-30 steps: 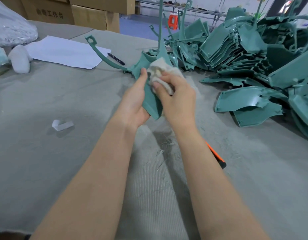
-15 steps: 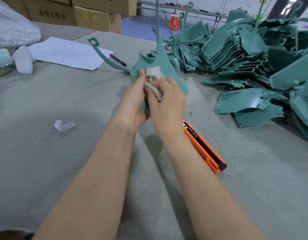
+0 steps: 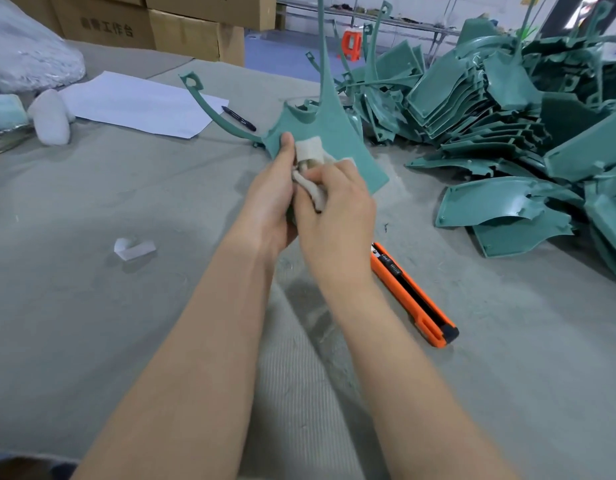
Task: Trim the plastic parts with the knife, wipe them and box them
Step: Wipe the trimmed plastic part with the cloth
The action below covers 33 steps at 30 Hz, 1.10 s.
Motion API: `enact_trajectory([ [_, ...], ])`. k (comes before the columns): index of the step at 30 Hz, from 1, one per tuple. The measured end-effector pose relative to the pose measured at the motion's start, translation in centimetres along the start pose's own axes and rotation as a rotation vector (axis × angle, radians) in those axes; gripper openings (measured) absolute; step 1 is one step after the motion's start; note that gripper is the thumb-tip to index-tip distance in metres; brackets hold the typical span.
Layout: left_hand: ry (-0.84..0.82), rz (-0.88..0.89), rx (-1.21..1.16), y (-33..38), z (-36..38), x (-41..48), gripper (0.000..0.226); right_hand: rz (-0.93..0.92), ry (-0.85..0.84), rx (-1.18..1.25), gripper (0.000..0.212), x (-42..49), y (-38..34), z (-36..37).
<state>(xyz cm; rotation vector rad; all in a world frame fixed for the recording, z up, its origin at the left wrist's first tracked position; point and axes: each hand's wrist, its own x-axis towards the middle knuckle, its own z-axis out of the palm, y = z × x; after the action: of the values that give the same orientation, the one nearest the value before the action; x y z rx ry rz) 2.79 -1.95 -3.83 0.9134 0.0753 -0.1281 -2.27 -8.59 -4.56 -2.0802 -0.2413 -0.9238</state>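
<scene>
Our left hand (image 3: 268,202) grips the green plastic part (image 3: 337,133), thumb flat on its face, holding it up over the middle of the table (image 3: 92,306). Our right hand (image 3: 334,209) has its fingers curled tight round the white cloth (image 3: 308,150), pressing it to the part. The orange knife (image 3: 413,296) lies just beside our right wrist, and the pile of parts (image 3: 507,116) fills the far right corner.
</scene>
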Motion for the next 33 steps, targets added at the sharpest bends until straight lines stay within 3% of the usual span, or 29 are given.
enact_trajectory([
  [6, -0.111, -0.098, 0.119, -0.3, -0.4, -0.6, 0.037, 0.097, 0.038, -0.135, 0.018, 3.8, 2.1, -1.3],
  [9, -0.177, -0.165, 0.194, 0.3, -1.2, -0.7, 0.033, 0.303, 0.005, -0.146, 0.012, 5.8, 4.2, -2.6],
  [12, -0.172, -0.238, 0.292, 0.9, -1.9, -0.7, 0.028, 0.530, -0.028, 0.065, 0.011, 6.0, 5.7, -4.1],
  [17, -0.246, -0.300, 0.286, 1.6, -2.5, -1.0, 0.026, 0.784, -0.136, 0.792, 0.040, 5.1, 6.2, -6.0],
  [18, -0.263, -0.312, 0.296, 1.6, -2.6, -1.0, 0.029, 0.796, -0.157, 0.892, 0.036, 5.0, 6.2, -6.0],
  [20, -0.271, -0.324, 0.323, 1.5, -2.4, -1.1, 0.030, 0.799, -0.184, 0.873, 0.024, 4.8, 5.9, -5.9],
  [22, -0.273, -0.288, 0.256, 1.4, -2.2, -1.1, 0.032, 0.818, -0.085, 0.753, 0.014, 4.7, 5.7, -5.5],
  [25, -0.473, -0.208, 0.024, 1.5, -1.8, -1.2, 0.063, 0.869, 0.214, 0.696, 0.017, 5.2, 6.4, -5.5],
  [28, -0.628, -0.173, 0.091, 0.3, -0.2, -1.9, 0.075, 0.937, 0.386, 0.598, 0.022, 5.2, 7.7, -5.5],
  [29, -0.601, -0.166, 0.167, -0.5, 0.5, -1.9, 0.071, 0.968, 0.425, 0.601, 0.025, 5.2, 7.9, -5.5],
  [32, -0.409, -0.018, 0.398, -2.7, 2.2, -1.8, 0.018, 1.018, 0.520, 0.762, 0.024, 5.1, 8.0, -5.2],
  [33, -0.330, 0.022, 0.432, -2.9, 2.4, -1.7, 0.016, 1.017, 0.534, 0.838, 0.021, 5.0, 7.9, -5.2],
])
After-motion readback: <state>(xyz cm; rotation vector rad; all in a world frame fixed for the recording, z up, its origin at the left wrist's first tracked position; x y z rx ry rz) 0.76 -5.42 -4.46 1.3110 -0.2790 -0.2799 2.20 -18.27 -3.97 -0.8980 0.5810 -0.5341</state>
